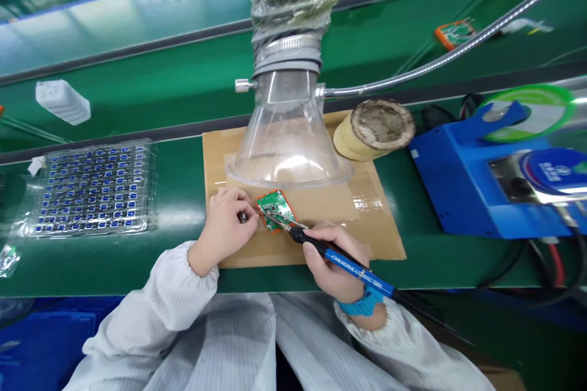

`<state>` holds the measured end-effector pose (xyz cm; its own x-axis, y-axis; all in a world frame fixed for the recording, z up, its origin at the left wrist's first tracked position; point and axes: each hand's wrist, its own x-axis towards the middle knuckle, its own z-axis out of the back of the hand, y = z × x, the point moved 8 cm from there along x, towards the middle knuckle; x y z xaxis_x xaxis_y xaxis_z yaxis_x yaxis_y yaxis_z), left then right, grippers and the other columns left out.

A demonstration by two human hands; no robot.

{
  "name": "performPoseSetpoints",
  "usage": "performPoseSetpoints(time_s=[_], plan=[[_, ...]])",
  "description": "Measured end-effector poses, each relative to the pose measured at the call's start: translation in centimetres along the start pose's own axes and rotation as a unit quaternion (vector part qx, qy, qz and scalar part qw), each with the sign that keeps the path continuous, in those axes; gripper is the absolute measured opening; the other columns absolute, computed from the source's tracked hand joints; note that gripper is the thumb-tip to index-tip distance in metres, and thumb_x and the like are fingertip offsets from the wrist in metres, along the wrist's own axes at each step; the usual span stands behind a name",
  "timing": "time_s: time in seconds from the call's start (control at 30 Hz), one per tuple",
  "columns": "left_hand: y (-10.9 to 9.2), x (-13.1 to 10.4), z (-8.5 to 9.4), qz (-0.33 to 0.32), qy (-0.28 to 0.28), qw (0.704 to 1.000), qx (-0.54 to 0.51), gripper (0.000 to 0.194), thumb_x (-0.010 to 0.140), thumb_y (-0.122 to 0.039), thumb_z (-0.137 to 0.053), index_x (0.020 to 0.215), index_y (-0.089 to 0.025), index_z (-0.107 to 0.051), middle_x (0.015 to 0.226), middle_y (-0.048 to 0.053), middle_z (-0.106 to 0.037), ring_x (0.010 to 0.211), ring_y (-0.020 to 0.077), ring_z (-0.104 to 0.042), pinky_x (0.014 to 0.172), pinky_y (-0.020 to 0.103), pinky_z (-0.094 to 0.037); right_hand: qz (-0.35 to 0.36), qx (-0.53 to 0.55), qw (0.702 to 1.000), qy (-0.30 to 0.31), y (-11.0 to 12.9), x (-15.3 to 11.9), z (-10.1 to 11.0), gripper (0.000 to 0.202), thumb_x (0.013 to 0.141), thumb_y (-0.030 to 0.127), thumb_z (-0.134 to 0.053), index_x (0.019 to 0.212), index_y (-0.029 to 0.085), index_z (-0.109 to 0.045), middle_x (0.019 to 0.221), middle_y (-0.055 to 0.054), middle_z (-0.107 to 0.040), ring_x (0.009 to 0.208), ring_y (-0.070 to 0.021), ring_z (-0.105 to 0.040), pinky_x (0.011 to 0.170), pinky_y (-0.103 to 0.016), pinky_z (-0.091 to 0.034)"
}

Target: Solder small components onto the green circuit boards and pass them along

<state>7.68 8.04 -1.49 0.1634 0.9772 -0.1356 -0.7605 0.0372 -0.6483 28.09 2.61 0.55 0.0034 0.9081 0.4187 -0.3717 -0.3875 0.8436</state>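
Observation:
A small green circuit board [274, 206] with an orange edge lies on a cardboard sheet [385, 229], just below the clear funnel. My left hand [229, 223] is at the board's left side, its fingers pinched on a small dark part [243, 217]. From the right, my right hand [337, 263] is wrapped round a blue and black soldering iron [358, 270]. The iron's thin metal tip reaches over the board's lower middle. Whether the tip touches the board is too small to tell.
A clear fume funnel [287, 134] hangs over the cardboard. Behind it at right stands a yellowish round pot [373, 129]. A blue machine [458, 183] is at the right, a tray of small blue parts [94, 189] at the left. White stacked pieces [63, 101] lie farther back.

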Motion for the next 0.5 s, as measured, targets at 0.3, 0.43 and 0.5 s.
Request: performPoseSetpoints(time_s=[0.3, 0.43, 0.5], plan=[[-0.04, 0.02, -0.04, 0.004, 0.005, 1.0, 0.01, 0.018, 0.082, -0.014, -0.07, 0.065, -0.02, -0.07, 0.094, 0.002, -0.069, 0.101, 0.0233, -0.057, 0.093, 0.044, -0.04, -0.006, -0.003, 1.0, 0.002, 0.13, 0.16, 0.04, 0.007, 0.087, 0.02, -0.068, 0.091, 0.025, -0.066, 0.075, -0.001, -0.071, 0.064, -0.0184, -0.069, 0.061, -0.031, -0.057], [-0.04, 0.03, -0.04, 0.002, 0.003, 1.0, 0.009, 0.018, 0.082, -0.015, -0.07, 0.065, -0.02, -0.069, 0.094, 0.002, -0.069, 0.101, 0.0234, -0.057, 0.093, 0.044, -0.04, 0.0, 0.009, 1.0, -0.003, 0.19, 0.18, 0.2, 0.008, 0.086, 0.02, -0.068, 0.092, 0.025, -0.066, 0.074, -0.001, -0.07, 0.065, -0.0183, -0.069, 0.061, -0.031, -0.057], [-0.03, 0.03, -0.05, 0.002, 0.004, 1.0, 0.009, 0.018, 0.082, -0.015, -0.069, 0.065, -0.02, -0.07, 0.095, 0.002, -0.069, 0.101, 0.0235, -0.057, 0.093, 0.044, -0.04, 0.0, 0.018, 1.0, 0.003, -0.01, 0.0, 0.2, 0.009, 0.086, 0.019, -0.069, 0.092, 0.025, -0.066, 0.074, -0.001, -0.07, 0.065, -0.0176, -0.068, 0.06, -0.031, -0.056]])
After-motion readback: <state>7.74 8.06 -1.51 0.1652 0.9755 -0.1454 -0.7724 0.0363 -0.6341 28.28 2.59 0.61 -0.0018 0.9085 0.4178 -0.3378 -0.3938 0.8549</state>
